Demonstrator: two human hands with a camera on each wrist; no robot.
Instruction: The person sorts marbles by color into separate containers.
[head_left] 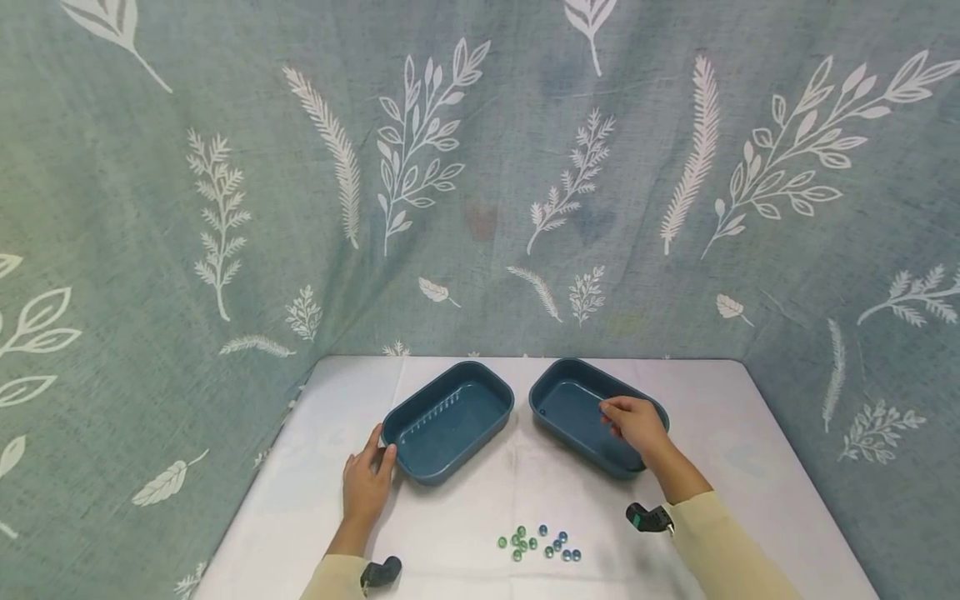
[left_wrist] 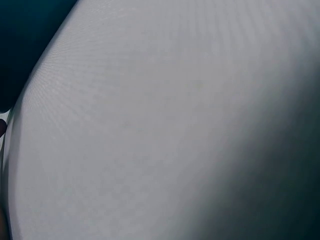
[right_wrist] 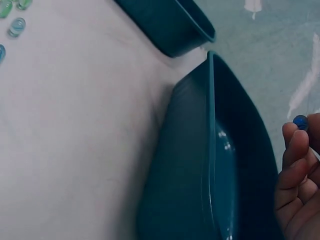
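Note:
My right hand (head_left: 632, 423) is above the right blue plastic tray (head_left: 592, 454). In the right wrist view its fingertips pinch a dark blue glass marble (right_wrist: 300, 122). A small dark marble (head_left: 542, 412) lies in that tray near its left end. My left hand (head_left: 367, 483) rests against the near-left corner of the left blue tray (head_left: 450, 479), its thumb and forefinger spread and touching the outside and rim. On the white table between my arms are several green marbles (head_left: 522, 547) and, to their right, several blue marbles (head_left: 557, 546).
A white cloth (head_left: 465, 533) covers the table. Behind and on both sides hangs a grey-green curtain (head_left: 495, 308) with white leaf prints. The two trays stand angled towards each other at the far side, with a narrow gap between them.

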